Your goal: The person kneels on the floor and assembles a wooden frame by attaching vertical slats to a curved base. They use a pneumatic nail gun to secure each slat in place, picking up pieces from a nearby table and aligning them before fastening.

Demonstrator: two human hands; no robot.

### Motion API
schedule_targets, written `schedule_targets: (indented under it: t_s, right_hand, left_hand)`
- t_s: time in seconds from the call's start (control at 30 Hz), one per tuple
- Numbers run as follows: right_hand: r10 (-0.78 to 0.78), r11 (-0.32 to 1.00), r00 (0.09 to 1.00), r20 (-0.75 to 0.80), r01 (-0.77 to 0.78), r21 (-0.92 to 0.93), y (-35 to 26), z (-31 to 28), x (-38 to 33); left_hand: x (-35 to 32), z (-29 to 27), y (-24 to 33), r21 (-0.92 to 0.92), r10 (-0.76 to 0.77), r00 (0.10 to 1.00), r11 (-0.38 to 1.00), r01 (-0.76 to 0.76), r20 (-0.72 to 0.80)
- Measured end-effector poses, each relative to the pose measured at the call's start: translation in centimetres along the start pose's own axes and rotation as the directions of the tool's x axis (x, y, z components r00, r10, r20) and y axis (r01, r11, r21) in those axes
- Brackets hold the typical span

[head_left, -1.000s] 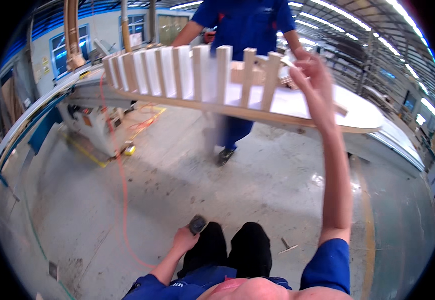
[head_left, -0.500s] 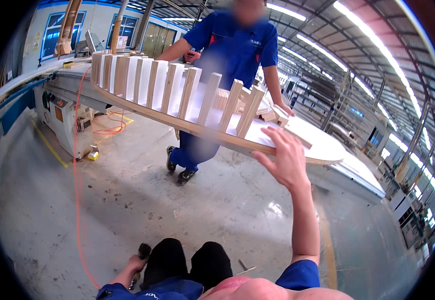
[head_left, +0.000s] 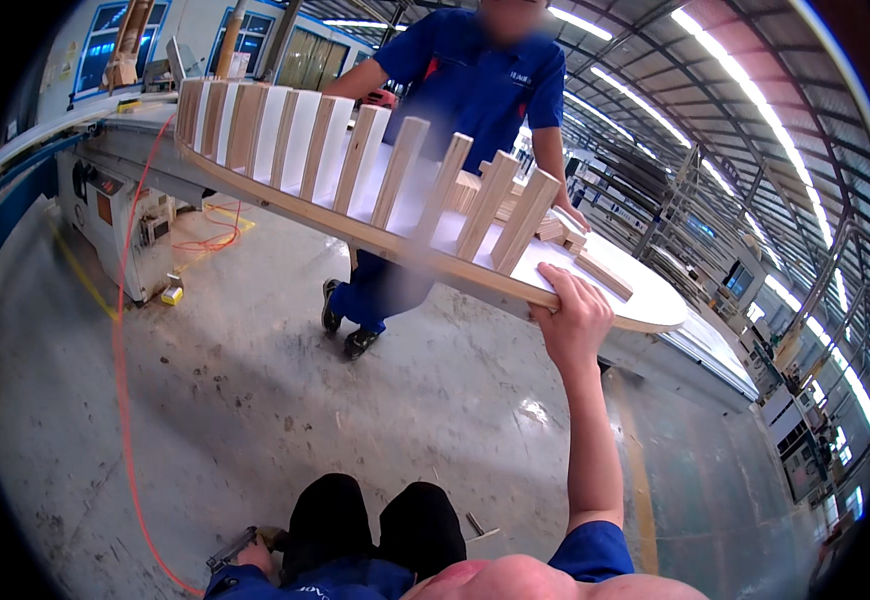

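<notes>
A long curved wooden panel [head_left: 615,300] with a row of upright wooden slats [head_left: 395,170] along its near edge hangs in front of me at head height. My right hand [head_left: 572,322] is raised and grips its near edge close to the rounded end. Low by my knees, my left hand [head_left: 263,553] rests near the floor on a dark air nailer [head_left: 229,549] with a red hose [head_left: 120,330]. A person in blue work clothes [head_left: 485,90] stands behind the panel with one hand on its far side.
A grey and white machine [head_left: 120,225] stands at the left with a long table. The concrete floor [head_left: 255,400] has yellow lines and coiled orange hose. Loose wooden blocks [head_left: 603,272] lie on the panel. Racks and machines fill the right side.
My right hand went from open against the panel's end to gripping its near edge. The panel now sits closer and lower in view. My left hand stays low by the tool.
</notes>
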State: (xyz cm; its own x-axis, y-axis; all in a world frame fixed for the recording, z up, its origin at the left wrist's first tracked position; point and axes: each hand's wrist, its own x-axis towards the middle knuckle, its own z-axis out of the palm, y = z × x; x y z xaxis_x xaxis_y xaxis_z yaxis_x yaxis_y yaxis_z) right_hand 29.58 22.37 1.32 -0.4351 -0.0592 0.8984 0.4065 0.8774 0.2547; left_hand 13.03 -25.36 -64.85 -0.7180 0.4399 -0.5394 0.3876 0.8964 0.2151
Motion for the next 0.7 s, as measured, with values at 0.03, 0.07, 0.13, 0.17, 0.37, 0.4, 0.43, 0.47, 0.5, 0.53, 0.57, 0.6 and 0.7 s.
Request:
schedule_targets:
  t_s: [0.03, 0.07, 0.13, 0.17, 0.37, 0.4, 0.43, 0.47, 0.5, 0.53, 0.57, 0.6, 0.7]
  right_hand:
    - [0.009, 1.000, 1.000, 0.003, -0.009, -0.009, 0.0, 0.0, 0.0]
    - [-0.001, 1.000, 1.000, -0.017, 0.000, -0.017, 0.2, 0.3, -0.2]
    - [-0.004, 1.000, 1.000, -0.030, 0.004, -0.024, 0.4, 0.5, -0.3]
    - [-0.005, 1.000, 0.999, -0.034, 0.004, -0.031, 0.3, 0.5, -0.3]
    - [-0.023, 0.999, 0.998, -0.057, 0.021, -0.041, 0.3, 1.0, -0.6]
    - [-0.026, 0.999, 0.999, -0.048, 0.024, -0.039, 0.4, 0.9, -0.6]
    - [-0.024, 0.999, 0.998, -0.050, 0.023, -0.025, 0.3, 1.3, -0.7]
    - [-0.024, 0.999, 0.999, -0.049, 0.023, -0.022, 0.3, 1.2, -0.5]
    - [-0.019, 0.999, 0.999, -0.042, 0.018, -0.034, 0.5, 1.3, -0.7]
    - [-0.019, 0.999, 0.999, -0.048, 0.017, -0.045, 0.6, 1.1, -0.5]
    - [-0.019, 0.998, 0.998, -0.053, 0.016, -0.055, 0.6, 1.0, -0.5]
    - [-0.005, 0.998, 0.999, -0.046, 0.002, -0.068, 0.6, 0.9, -0.9]
    - [-0.012, 0.998, 0.998, -0.062, 0.008, -0.066, 0.5, 1.1, -0.3]
  left_hand:
    - [0.1, 0.9, -0.2, 0.015, 0.005, 0.999, 1.000, -0.005, -0.033]
    - [0.3, 1.7, -0.4, 0.030, 0.011, 0.998, 1.000, -0.009, -0.066]
    - [0.8, 3.2, -0.5, 0.046, 0.007, 0.995, 0.999, -0.002, -0.102]
    - [1.2, 3.9, -0.4, 0.046, -0.004, 0.994, 0.999, 0.009, -0.105]
    - [0.7, 3.2, -0.1, -0.031, -0.068, 0.994, 0.997, 0.066, -0.090]
    - [0.7, 3.0, -0.3, -0.031, -0.036, 0.998, 0.999, 0.034, -0.057]
    - [0.7, 2.0, -0.6, -0.031, -0.017, 0.999, 0.999, 0.016, -0.034]
    - [1.3, 1.4, -0.7, 0.006, -0.002, 1.000, 1.000, 0.002, 0.020]
    - [1.9, 1.0, -0.6, 0.042, 0.010, 0.997, 0.999, -0.013, 0.075]
    - [2.8, 0.6, -0.4, 0.067, 0.022, 0.993, 0.997, -0.030, 0.120]
    - [3.3, 0.2, -0.5, 0.054, 0.039, 0.989, 0.997, -0.047, 0.142]
    - [3.6, -0.1, -0.6, 0.041, 0.057, 0.985, 0.997, -0.065, 0.165]
    - [6.6, 0.7, 0.2, -0.115, 0.120, 0.991, 0.987, -0.113, 0.060]
